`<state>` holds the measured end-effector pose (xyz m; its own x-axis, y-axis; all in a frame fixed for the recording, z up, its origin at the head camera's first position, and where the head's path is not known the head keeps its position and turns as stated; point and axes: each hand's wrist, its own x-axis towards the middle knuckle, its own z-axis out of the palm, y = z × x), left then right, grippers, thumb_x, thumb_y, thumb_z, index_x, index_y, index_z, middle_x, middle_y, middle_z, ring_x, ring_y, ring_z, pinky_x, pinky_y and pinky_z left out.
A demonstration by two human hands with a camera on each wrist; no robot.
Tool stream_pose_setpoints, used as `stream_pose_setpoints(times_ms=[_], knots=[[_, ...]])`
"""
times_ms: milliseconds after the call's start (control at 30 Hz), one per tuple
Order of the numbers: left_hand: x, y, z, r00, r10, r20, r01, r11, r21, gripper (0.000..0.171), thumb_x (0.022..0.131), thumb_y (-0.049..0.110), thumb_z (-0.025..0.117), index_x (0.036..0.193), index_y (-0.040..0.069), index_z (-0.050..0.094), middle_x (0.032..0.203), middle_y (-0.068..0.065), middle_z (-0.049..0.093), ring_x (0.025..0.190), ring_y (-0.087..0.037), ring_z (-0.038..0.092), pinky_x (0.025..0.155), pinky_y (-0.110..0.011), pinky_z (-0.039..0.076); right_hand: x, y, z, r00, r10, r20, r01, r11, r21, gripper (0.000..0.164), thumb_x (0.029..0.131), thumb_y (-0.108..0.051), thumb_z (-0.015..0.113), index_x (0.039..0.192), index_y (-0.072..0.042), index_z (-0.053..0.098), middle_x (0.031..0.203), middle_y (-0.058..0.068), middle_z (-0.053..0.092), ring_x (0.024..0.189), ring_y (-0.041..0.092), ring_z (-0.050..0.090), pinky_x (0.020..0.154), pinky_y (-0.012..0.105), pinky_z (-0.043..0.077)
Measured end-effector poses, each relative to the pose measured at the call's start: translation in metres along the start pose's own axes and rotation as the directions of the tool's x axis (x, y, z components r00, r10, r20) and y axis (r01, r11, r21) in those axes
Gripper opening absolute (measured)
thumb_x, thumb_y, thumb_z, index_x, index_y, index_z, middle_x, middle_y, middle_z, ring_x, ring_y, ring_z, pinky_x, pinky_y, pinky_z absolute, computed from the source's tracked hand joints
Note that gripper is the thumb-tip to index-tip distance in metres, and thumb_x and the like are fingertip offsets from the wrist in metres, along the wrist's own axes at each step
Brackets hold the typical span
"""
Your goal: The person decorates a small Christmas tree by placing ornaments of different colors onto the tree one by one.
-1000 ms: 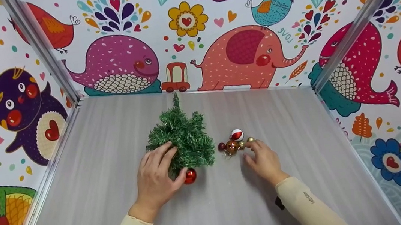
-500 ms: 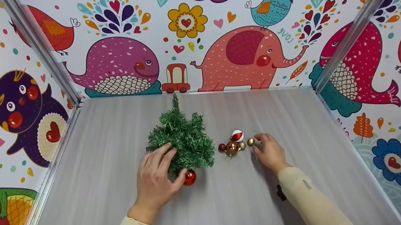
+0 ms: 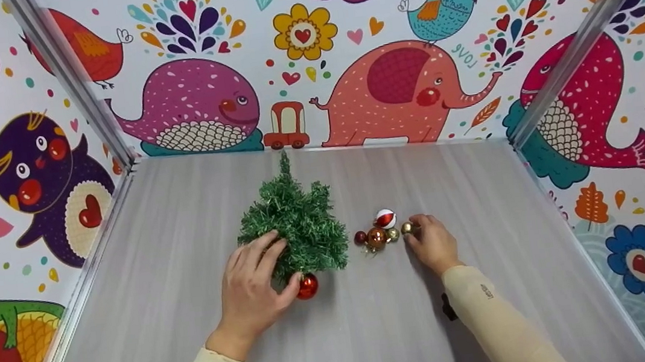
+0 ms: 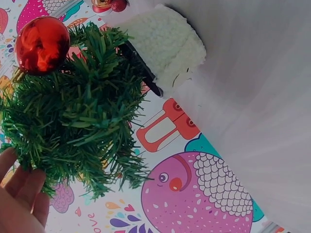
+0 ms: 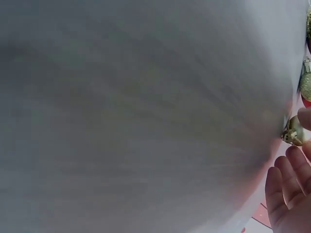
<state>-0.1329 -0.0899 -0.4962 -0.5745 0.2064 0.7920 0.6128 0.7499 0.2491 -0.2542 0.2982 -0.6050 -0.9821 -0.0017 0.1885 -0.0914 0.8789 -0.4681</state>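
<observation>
A small green artificial Christmas tree stands on the table, its white base visible in the left wrist view. My left hand holds its left near side, fingers in the branches. A shiny red bauble hangs at the tree's near lower edge, close to my left thumb. On the right, my right hand pinches a small gold bauble between thumb and index finger; its cap shows in the right wrist view. The other right fingers extend beyond it.
Left of the right hand lie a red-and-white bauble, a copper-coloured bauble, a dark red bauble and another small gold bauble. Printed cartoon panels wall the grey table at the back and sides.
My right hand has drawn slightly right from the bauble cluster, and its fingers have closed on the small gold bauble. My left hand stays at the tree.
</observation>
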Motion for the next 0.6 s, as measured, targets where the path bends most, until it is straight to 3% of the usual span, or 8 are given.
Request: stream_pose_setpoints(times_ms=[167,600], knots=[[0.0003,0.0001,-0.0010,1.000,0.000,0.001,0.000,1.000,-0.003,0.052,0.076,0.031,0.077,0.120,0.004,0.068,0.129,-0.012,0.062,0.112,-0.030,0.060,0.096,-0.048,0.044,-0.0008,-0.0015,0.0004,1.000,0.004,-0.019,-0.004,1.000,0.001,0.028,0.086,-0.022,0.075,0.110,-0.008,0.068,0.102,0.008,0.064,0.097,0.027,0.064,0.083,0.049,0.050],[-0.0004,-0.0052,-0.0042,1.000,0.006,0.027,-0.006,1.000,-0.017,0.052,0.076,0.029,0.078,0.121,0.005,0.067,0.129,-0.011,0.061,0.113,-0.030,0.059,0.098,-0.048,0.043,-0.0015,0.0009,0.0006,1.000,-0.018,-0.026,0.018,1.000,-0.007,0.025,0.088,-0.022,0.073,0.109,-0.009,0.068,0.099,0.006,0.066,0.093,0.025,0.064,0.081,0.047,0.050]])
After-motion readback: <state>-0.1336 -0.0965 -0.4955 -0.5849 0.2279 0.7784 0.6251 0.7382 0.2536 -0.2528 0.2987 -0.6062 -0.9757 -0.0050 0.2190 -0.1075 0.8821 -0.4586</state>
